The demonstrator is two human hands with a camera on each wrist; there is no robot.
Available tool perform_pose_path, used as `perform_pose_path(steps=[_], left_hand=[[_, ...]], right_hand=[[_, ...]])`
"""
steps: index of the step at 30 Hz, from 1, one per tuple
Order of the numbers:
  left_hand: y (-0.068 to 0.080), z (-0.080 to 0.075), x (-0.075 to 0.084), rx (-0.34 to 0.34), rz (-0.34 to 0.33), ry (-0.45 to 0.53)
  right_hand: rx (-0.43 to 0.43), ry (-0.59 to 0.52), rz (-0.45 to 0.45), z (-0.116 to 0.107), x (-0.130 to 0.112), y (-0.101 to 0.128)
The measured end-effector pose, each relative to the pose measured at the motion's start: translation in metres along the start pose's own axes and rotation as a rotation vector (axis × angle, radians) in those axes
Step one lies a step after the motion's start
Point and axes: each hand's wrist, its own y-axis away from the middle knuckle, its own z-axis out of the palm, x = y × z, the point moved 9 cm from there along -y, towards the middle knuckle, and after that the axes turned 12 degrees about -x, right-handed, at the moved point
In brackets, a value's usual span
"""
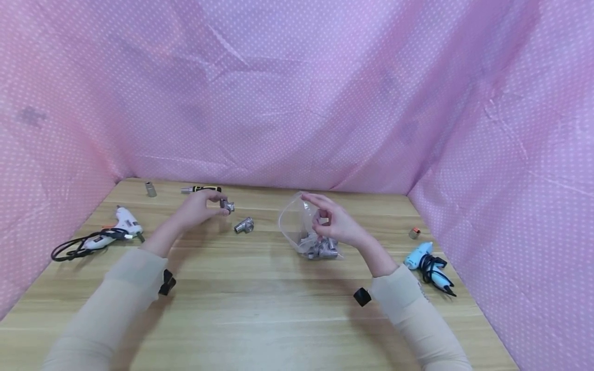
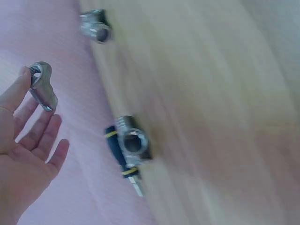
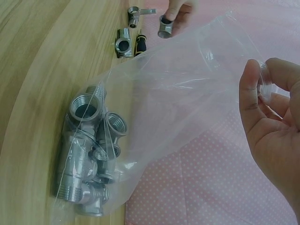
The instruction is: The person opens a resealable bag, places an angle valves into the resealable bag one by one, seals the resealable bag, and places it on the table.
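My left hand pinches a small metal pipe fitting between thumb and fingertips, just above the table's far side; the left wrist view shows that fitting at my thumb tip. A tee fitting lies on the wood just right of that hand. My right hand pinches the upper edge of a clear plastic bag and holds its mouth up. In the bag's bottom several metal fittings lie heaped on the table.
A black and yellow screwdriver and a small socket lie at the back edge. A white glue gun with a black cord lies at the left, a blue glue gun at the right. Pink dotted cloth walls in the table.
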Motion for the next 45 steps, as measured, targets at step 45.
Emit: perform_pose_path(steps=[45], left_hand=[[0.002, 0.067, 0.176, 0.013, 0.299, 0.158]], right_hand=[[-0.040, -0.047, -0.003, 0.005, -0.018, -0.003]])
